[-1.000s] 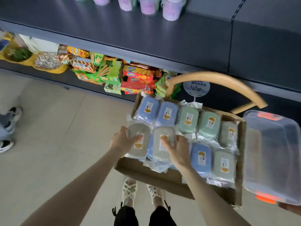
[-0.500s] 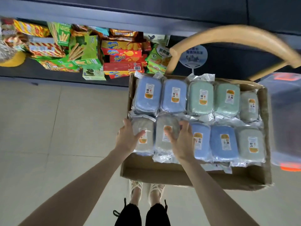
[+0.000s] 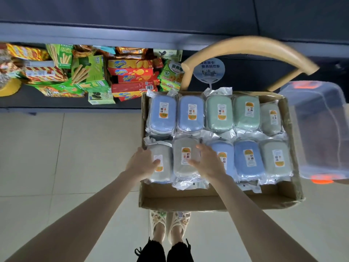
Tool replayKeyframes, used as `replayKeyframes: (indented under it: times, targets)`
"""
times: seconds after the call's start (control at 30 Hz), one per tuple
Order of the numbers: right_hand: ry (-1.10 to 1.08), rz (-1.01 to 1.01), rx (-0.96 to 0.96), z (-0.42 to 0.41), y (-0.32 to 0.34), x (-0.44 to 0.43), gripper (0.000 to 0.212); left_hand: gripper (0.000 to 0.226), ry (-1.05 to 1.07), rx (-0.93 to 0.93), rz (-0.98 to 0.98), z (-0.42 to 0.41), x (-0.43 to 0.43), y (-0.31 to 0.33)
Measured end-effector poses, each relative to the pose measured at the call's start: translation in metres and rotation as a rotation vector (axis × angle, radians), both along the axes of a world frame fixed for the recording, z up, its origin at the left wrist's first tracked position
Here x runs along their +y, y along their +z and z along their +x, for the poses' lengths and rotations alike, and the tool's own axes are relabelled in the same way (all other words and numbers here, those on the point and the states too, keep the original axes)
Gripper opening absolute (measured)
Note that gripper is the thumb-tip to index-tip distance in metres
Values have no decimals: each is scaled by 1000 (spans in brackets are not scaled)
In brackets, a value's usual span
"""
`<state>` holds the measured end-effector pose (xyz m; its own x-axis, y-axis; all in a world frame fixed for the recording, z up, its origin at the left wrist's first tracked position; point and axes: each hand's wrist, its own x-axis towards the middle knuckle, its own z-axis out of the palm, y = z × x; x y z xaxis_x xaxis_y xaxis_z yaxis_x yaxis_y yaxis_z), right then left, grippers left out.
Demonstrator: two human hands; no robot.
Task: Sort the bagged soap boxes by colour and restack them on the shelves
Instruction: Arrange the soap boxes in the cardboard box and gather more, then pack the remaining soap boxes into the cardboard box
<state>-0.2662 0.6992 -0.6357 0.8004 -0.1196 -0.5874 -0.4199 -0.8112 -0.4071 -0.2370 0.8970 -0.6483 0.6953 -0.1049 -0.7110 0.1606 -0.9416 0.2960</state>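
A cardboard box [image 3: 207, 202] holds bagged soap boxes in two rows. The back row runs two blue [image 3: 163, 114], two green [image 3: 219, 113], then a pale grey-green one [image 3: 271, 119]. At the front left lie two grey boxes. My left hand [image 3: 140, 163] grips the left grey box [image 3: 164, 151], thumb on its label. My right hand [image 3: 207, 161] grips the right edge of the second grey box [image 3: 182, 148], partly hiding a blue box [image 3: 225, 151]. Another blue box [image 3: 247, 158] and a grey-green one [image 3: 276, 157] follow.
The low shelf [image 3: 56, 103] at the left carries snack boxes [image 3: 130, 76]. A dark shelf [image 3: 132, 16] runs above. A curved wooden chair back [image 3: 245, 46] and a round fan [image 3: 208, 69] stand behind the box. A clear plastic bin [image 3: 321, 129] sits to its right.
The view has tilted down, so the shelf top with jars has left the frame. Both hands stay on the two grey boxes, which now lie flatter in the front row.
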Motion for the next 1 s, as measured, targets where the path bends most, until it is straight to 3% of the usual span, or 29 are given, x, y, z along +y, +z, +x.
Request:
replayKeyframes:
  times: [0.17, 0.27, 0.4, 0.57, 0.73, 1.0]
  targets:
    - [113, 45, 126, 4, 48, -19, 62, 42, -192, -37, -73, 13, -8, 59]
    - [154, 6, 101, 10, 93, -36, 52, 41, -308, -135, -88, 22, -23, 106]
    - [172, -83, -14, 17, 175, -69, 60, 58, -436, -314, -106, 33, -55, 186]
    - [130, -189, -217, 11, 296, -125, 52, 51, -578, -584, -113, 43, -119, 298]
    - [50, -268, -446, -19, 409, -202, 51, 61, -641, -841, -152, 29, -199, 414]
    - [23, -357, -666, -91, 519, -339, 56, 65, -668, -1084, -201, -38, -327, 515]
